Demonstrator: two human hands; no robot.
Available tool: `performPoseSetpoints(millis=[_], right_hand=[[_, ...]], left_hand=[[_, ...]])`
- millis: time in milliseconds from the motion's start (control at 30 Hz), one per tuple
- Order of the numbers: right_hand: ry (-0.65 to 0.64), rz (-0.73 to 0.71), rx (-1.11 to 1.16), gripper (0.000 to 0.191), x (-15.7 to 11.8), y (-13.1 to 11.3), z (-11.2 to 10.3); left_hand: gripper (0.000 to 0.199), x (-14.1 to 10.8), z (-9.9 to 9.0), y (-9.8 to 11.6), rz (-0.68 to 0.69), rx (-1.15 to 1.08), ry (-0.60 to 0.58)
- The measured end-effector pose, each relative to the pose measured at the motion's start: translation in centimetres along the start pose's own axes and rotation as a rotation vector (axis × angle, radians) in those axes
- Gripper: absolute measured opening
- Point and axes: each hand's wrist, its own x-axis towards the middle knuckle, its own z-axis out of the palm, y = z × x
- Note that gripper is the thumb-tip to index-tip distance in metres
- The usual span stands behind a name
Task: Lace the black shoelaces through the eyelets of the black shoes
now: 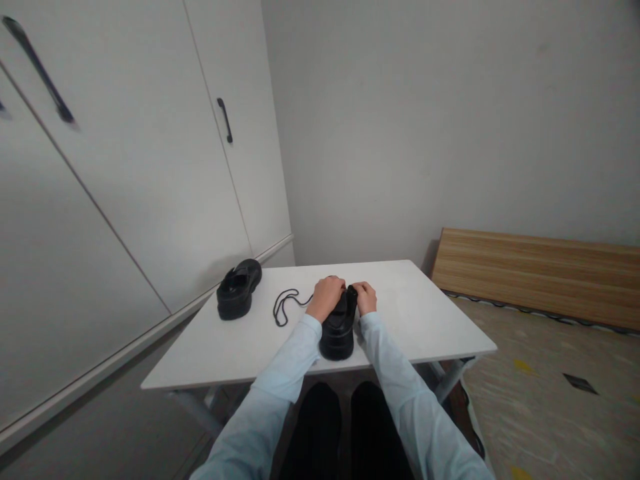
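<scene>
A black shoe (337,343) rests near the front edge of the white table (415,327), its heel toward me. My left hand (327,297) lies over the shoe's upper with its fingers curled and closed; their tips are hidden, so what they pinch cannot be made out. On the shoe's right side, my right hand (366,297) has its fingers closed on a raised black part of the upper, maybe a strap or tongue. A black shoelace (281,310) lies looped on the tabletop, one end running under my left hand. Farther left sits a second black shoe (235,293).
White cabinet doors (150,167) with dark handles stand along the left, close to the table. A grey wall (400,133) rises behind. At the right, a wood-grain panel (530,273) leans above the patterned floor (540,393). My knees are below the front edge.
</scene>
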Motion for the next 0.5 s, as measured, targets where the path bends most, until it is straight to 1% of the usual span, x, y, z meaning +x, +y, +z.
performPoseSetpoints(millis=[133, 300, 400, 500], right_hand=[[0.006, -0.002, 0.082, 0.018, 0.11, 0.24, 0.15], [-0.027, -0.017, 0.137, 0.016, 0.3, 0.27, 0.31], [-0.06, -0.034, 0.165, 0.019, 0.27, 0.35, 0.49], [-0.089, -0.066, 0.199, 0.027, 0.1, 0.78, 0.78]], left_hand=[[0.021, -0.02, -0.07, 0.15, 0.019, 0.003, 0.016], [0.02, 0.09, 0.27, 0.12, 0.025, -0.007, 0.036], [0.019, 0.18, 0.56, 0.07, 0.015, -0.027, 0.05], [0.016, 0.18, 0.69, 0.08, -0.018, -0.078, 0.057]])
